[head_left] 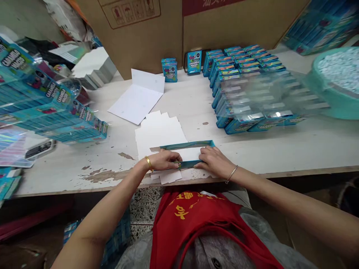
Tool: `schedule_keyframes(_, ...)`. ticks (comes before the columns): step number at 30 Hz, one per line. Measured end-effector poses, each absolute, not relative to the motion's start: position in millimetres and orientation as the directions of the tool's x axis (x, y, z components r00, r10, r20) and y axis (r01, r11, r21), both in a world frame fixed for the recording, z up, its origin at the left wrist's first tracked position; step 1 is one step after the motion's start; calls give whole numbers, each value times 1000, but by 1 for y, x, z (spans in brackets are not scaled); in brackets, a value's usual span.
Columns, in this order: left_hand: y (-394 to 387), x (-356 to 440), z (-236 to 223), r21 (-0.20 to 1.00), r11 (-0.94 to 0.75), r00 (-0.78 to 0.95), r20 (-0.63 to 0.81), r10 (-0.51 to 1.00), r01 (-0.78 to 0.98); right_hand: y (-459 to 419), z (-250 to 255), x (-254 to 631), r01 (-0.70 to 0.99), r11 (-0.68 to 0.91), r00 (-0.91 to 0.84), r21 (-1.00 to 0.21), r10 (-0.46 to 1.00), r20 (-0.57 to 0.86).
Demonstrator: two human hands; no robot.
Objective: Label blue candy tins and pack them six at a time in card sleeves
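Note:
A long, shallow blue cardboard box (pixel 190 163) with a white inside lies at the table's front edge, its top facing up. My left hand (pixel 165 160) is closed on its left part, thumb on the near wall and fingers inside. At the right end my right hand (pixel 214 160) grips the near corner, fingers curled over the wall. Under and behind the box lie flat white card blanks (pixel 158 130). A folded white card sheet (pixel 137 101) stands half open beyond them.
Rows of small blue candy boxes (pixel 224 84) under clear film stand at the right, beside a green basin (pixel 319 93) of wrapped pieces. Wrapped blue packs (pixel 64 108) are stacked at the left. A large brown carton (pixel 151 41) blocks the back.

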State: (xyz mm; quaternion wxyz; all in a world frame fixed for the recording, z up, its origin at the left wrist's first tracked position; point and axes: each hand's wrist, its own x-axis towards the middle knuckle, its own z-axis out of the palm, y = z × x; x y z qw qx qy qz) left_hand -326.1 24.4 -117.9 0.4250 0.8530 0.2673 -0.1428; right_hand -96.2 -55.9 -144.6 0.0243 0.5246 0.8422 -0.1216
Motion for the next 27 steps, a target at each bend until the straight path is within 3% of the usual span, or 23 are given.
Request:
schedule_keyframes(4, 17, -320, -114, 514, -560, 756, -515, 405, 650, -47, -140, -96, 878, 421, -472, -228, 843, -260)
schedule_keyframes(8, -13, -323, -124, 431, -570, 712, -354, 606, 700, -37, -133, -97, 847, 450, -528, -283, 774, -350)
schedule_keyframes(11, -33, -328, -129, 414, -583, 700, -229, 676, 699, -32, -131, -97, 793, 536, -609, -288, 712, -350)
schedule_keyframes(14, -33, -333, -123, 390, -670, 748, -80, 659, 632, -26, -130, -94, 686, 701, -724, -196, 628, -287)
schedule_keyframes(17, -14, -340, -113, 260, -668, 680, 52, 731, 698, -17, -125, -85, 586, 810, -789, -24, 564, -245)
schedule_keyframes(19, 1, -345, -109, 180, -613, 629, -48, 776, 769, -16, -117, -80, 578, 813, -791, 68, 579, -198)
schedule_keyframes(22, 7, -345, -111, 173, -576, 601, -262, 755, 799, -32, -106, -86, 640, 760, -759, 110, 648, -63)
schedule_keyframes(27, -25, -329, -121, 309, -487, 561, -232, 795, 817, -88, -125, -116, 712, 702, -697, -25, 711, 94)
